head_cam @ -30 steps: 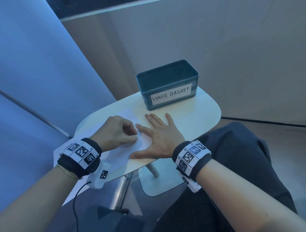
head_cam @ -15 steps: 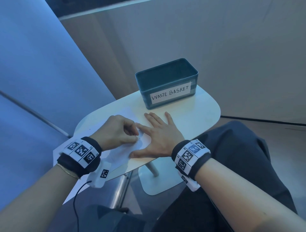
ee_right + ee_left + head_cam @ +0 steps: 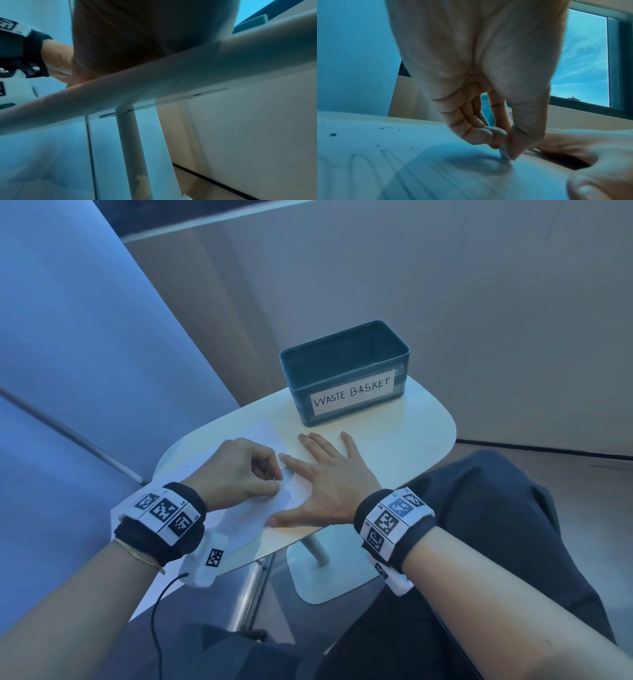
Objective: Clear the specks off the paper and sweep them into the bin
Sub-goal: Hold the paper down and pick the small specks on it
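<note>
Here, two hands (image 3: 239, 470) (image 3: 329, 484), one paper (image 3: 246, 522).

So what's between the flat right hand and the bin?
Only bare table, going by the head view: the right hand lies flat short of the bin, not touching it.

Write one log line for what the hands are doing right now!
left hand: pinches small eraser-like piece on paper | right hand: flat, presses paper | specks: on paper | waste basket: untouched

A small white rounded pedestal table (image 3: 416, 440) is carrying a dark teal rectangular bin labelled "WASTE BASKET" (image 3: 346, 374) at its far edge, and a white paper sheet (image 3: 250, 517) is lying toward its near-left edge.
</note>
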